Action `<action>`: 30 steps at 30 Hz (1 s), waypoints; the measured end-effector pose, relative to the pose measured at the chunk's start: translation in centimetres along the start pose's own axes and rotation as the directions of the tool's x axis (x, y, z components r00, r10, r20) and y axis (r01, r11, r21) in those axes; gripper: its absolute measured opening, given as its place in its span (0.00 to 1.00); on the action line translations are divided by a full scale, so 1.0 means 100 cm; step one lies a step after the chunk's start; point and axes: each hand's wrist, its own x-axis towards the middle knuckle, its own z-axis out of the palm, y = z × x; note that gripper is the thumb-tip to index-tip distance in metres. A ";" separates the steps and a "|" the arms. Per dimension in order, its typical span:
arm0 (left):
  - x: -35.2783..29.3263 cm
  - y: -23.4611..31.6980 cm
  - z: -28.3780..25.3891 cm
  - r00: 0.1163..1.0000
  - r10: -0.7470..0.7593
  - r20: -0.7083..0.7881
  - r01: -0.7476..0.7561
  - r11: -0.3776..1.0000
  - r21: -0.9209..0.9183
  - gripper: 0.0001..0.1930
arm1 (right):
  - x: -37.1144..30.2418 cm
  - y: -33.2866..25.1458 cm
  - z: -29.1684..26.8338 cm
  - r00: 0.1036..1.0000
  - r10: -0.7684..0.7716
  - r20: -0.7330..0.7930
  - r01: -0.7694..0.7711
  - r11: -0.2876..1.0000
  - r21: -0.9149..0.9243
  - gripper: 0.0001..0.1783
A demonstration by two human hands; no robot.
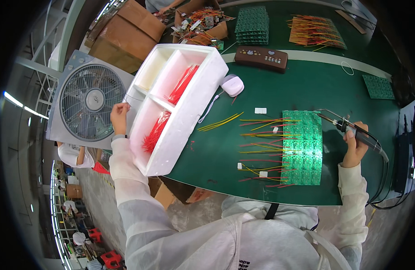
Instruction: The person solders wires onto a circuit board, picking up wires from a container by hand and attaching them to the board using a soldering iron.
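My right hand (354, 146) grips a black soldering iron (351, 130), its tip pointing left over the top right corner of a green circuit board panel (302, 148). Red and yellow wires (261, 148) stick out from the panel's left edge across the green table (306, 85). My left hand (119, 116) is raised at the left side of a white foam tray (198, 96), fingers pinched together on what looks like a thin wire. The tray holds bundles of red wires (182, 83) in its compartments and overhangs the table's left edge.
A box fan (88, 103) stands left of the tray. Cardboard boxes (126, 31) sit beyond it. Stacked green boards (252, 24), a brown case (261, 57), a wire bundle (315, 31) and a pink device (233, 84) lie farther back. Another person's hands (165, 9) work at the top.
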 end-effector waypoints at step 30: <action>-0.203 0.321 0.258 0.829 0.422 0.366 -0.254 0.868 -0.426 0.07 | -0.013 -0.005 -0.007 0.988 0.004 0.158 -0.005 1.000 0.007 0.12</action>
